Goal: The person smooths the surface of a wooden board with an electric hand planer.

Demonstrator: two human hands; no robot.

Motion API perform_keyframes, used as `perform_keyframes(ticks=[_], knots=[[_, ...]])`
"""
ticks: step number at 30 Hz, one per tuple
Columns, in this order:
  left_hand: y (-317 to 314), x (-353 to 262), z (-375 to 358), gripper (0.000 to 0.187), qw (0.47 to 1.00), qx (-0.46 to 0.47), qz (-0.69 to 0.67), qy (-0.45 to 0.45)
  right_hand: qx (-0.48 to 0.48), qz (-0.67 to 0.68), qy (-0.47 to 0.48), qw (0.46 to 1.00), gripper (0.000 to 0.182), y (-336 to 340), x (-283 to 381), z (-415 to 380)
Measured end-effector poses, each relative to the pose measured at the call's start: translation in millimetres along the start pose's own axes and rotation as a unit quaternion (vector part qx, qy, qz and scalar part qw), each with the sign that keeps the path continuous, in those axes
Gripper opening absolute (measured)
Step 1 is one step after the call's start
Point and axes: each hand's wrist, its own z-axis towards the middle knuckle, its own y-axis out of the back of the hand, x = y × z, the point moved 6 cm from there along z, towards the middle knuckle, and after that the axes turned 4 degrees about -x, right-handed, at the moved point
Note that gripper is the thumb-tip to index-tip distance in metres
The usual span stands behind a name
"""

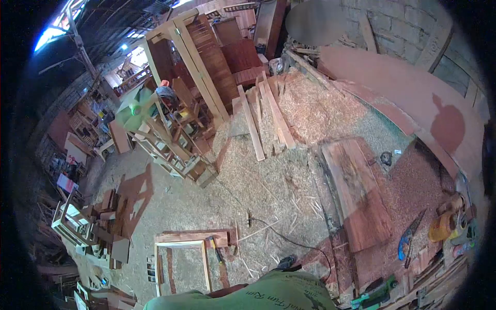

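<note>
Neither of my hands shows. My green shirt [258, 295] fills the bottom edge, and a narrow brown strip beside it may be part of my arm. A dark shoe [287, 261] stands just beyond the shirt. Left of it, a rectangular wooden frame [205, 266] lies on the floor, with a wide board [181, 237] along its far side. A hammer [215, 249] rests at the frame's right corner. A dark cable [289, 238] runs over the shavings from the middle of the floor toward the shoe.
A thick slab [356, 194] lies right of centre, near a blue-handled saw [405, 243] and a green power tool [374, 294]. Long planks [251, 124] lie ahead. Chair frames [170, 150] and a fan [135, 109] stand left; a person [165, 92] is behind them.
</note>
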Motion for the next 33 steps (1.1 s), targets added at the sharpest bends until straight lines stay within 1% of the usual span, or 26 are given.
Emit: perform_keyframes(ticks=[2,4,9,13,16,18,19,20,22,23,24,26,27,30,31,33], knots=[[18,-3,11,0.070,1.000,-0.003,-0.002,0.001,-0.006,0.003,-0.014,1.000,0.025,-3,-1,-3],[38,-8,23,0.069,1.000,0.002,0.010,-0.003,-0.012,0.016,-0.032,0.999,0.026,-7,-16,-17],[77,-19,57,0.068,0.995,0.056,0.082,-0.023,-0.011,0.076,-0.086,0.993,0.026,-35,-100,-94],[86,-36,83,0.067,0.982,0.118,0.143,-0.030,0.009,0.159,-0.139,0.977,0.027,-73,-146,-153],[91,-55,100,0.067,0.971,0.149,0.186,-0.037,-0.013,0.208,-0.163,0.964,0.027,-90,-156,-164],[92,-65,112,0.066,0.964,0.160,0.209,-0.048,-0.083,0.154,-0.161,0.971,0.031,-80,-109,-184],[91,-71,117,0.066,0.961,0.164,0.217,-0.052,-0.045,0.242,-0.170,0.954,0.034,-76,-104,-193],[89,-75,121,0.066,0.958,0.168,0.225,-0.056,-0.090,0.244,-0.151,0.954,0.034,-63,-84,-207],[83,-85,127,0.065,0.952,0.178,0.241,-0.065,-0.176,0.246,-0.113,0.946,0.035,-45,-23,-235],[78,-90,127,0.065,0.949,0.182,0.246,-0.070,-0.096,0.266,-0.233,0.930,0.038,-45,-20,-241],[73,-94,127,0.065,0.947,0.186,0.251,-0.073,-0.095,0.283,-0.212,0.931,0.039,-46,-26,-241],[60,-105,123,0.064,0.944,0.191,0.255,-0.081,-0.088,0.315,-0.158,0.932,0.042,-54,-57,-219],[54,-110,121,0.064,0.943,0.194,0.257,-0.087,-0.068,0.316,-0.062,0.944,0.047,-61,-102,-200],[30,-120,106,0.063,0.942,0.197,0.255,-0.095,-0.070,0.307,0.015,0.949,0.047,-38,-116,-187],[21,-121,99,0.063,0.943,0.196,0.251,-0.096,0.005,0.286,-0.012,0.958,0.047,-21,-96,-186],[7,-125,86,0.062,0.947,0.189,0.239,-0.098,0.040,0.346,-0.095,0.932,0.044,-2,-90,-191]])
